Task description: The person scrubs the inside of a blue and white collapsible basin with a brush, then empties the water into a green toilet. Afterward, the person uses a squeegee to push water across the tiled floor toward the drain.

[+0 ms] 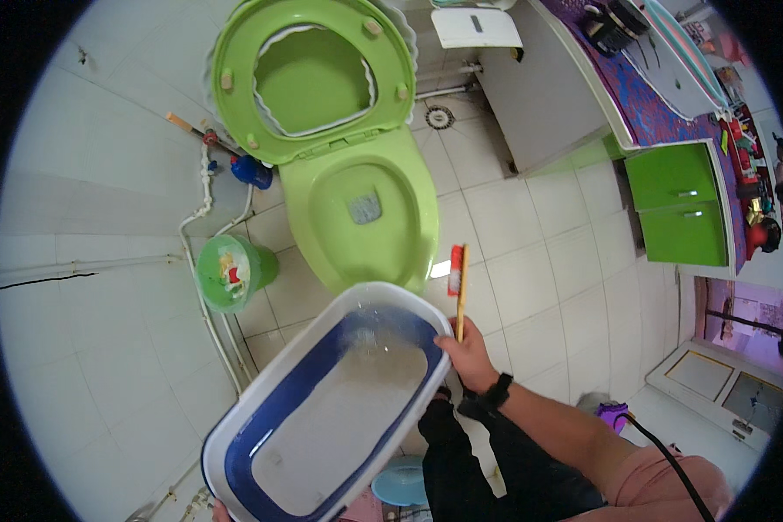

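Observation:
A white and blue collapsible wash basin point(339, 404) is held in front of me, its far end over the front rim of the green toilet point(424, 215). Cloudy, foamy water lies in that far end, so the basin appears tilted. My right hand point(471, 355) grips the basin's right rim and also holds a scrub brush point(461, 287) with a wooden handle and red and white bristles. At the bottom edge, only some fingers of my left hand point(220, 511) show on the near rim. The toilet seat point(313, 78) is raised, and something grey shows in the bowl's drain.
A green waste bin point(218, 274) with a lining bag stands left of the toilet, near white wall pipes point(189, 241). A blue bottle point(251, 171) is behind it. Right are a floor drain point(440, 117) and green cabinet point(678, 202). A light blue basin point(399, 483) sits by my legs.

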A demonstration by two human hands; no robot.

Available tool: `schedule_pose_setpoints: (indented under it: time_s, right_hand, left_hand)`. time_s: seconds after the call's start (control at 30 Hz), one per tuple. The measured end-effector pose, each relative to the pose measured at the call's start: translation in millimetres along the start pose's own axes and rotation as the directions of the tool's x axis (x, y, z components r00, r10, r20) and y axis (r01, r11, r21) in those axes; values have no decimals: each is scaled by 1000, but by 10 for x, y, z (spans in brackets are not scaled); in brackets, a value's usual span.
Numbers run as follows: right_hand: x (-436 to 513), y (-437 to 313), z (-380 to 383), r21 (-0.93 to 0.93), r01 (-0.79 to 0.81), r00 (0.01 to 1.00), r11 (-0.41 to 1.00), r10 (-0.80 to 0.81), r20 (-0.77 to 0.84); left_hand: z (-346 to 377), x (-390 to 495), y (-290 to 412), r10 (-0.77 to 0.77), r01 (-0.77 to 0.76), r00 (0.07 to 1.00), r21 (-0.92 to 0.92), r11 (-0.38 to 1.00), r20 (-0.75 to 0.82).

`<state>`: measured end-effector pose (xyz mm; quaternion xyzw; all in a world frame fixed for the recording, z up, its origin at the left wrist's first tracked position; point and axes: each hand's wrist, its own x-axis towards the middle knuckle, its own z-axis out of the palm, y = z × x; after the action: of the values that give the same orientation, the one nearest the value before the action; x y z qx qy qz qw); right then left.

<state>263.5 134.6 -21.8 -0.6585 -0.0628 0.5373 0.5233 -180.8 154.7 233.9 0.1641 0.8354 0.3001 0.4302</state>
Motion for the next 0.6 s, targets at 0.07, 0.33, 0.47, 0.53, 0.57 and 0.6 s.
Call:
schedule_pose_setpoints:
  time_s: [0.07, 0.33, 0.47, 0.53, 0.57, 0.6]
  right_hand:
    - [165, -70, -16, 1, -76, 997, 997, 76, -10]
    - [610, -215, -75, 127, -342, 938, 931, 330, 106]
    - [646, -150, -34, 158, -404, 914, 901, 392, 102]
    - [634, -159, -1, 167, -361, 933, 918, 352, 82]
    - [623, -185, 17, 160, -368, 930, 916, 363, 63]
    - [611, -224, 33, 153, -315, 949, 937, 308, 71]
  left_hand:
    - [106, 139, 211, -10, 19, 991, -68, 997, 137]
    - [546, 405, 1396, -54, 67, 922, -22, 998, 383]
    - [878, 386, 1913, -39, 24, 860, 36, 999, 508]
    - [878, 387, 1960, -31, 6, 848, 49, 999, 529]
    - [816, 412, 1919, -14, -12, 865, 48, 999, 502]
    - [720, 459, 1850, 13, -44, 857, 47, 998, 515]
